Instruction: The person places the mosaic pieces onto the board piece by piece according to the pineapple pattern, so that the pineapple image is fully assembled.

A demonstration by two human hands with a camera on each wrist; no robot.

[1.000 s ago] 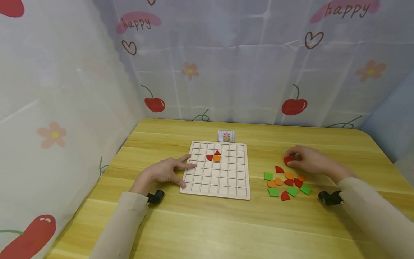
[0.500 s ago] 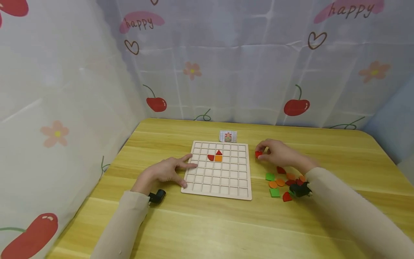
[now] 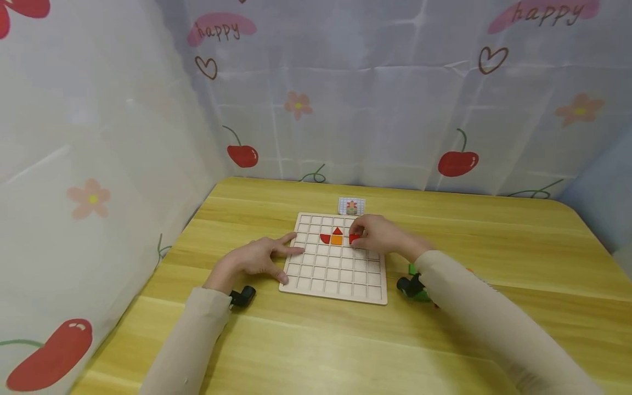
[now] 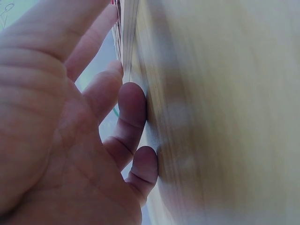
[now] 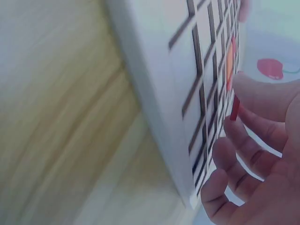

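A pale wooden grid board [image 3: 321, 272] lies on the table. In its upper part sit an orange square tile [image 3: 336, 240], a red triangle tile [image 3: 337, 231] above it and a red quarter-circle tile [image 3: 325, 238] to its left. My right hand [image 3: 380, 235] pinches a red tile [image 3: 353, 238] between thumb and fingers over the board, right of the orange square; fingers partly cover the tile, so its shape is unclear. With fingers spread, my left hand [image 3: 258, 256] rests at the board's left edge, fingertips touching the rim.
A small printed card [image 3: 351, 206] with a coloured pattern on a grid lies behind the board. Right of the board, my right sleeve [image 3: 469, 296] mostly hides loose tiles; a green tile [image 3: 412, 269] peeks out. A patterned curtain [image 3: 375, 109] hangs behind the table.
My right hand has carried the red tile leftward from beside the loose pile to above the board. The left hand stays at the board's left edge.
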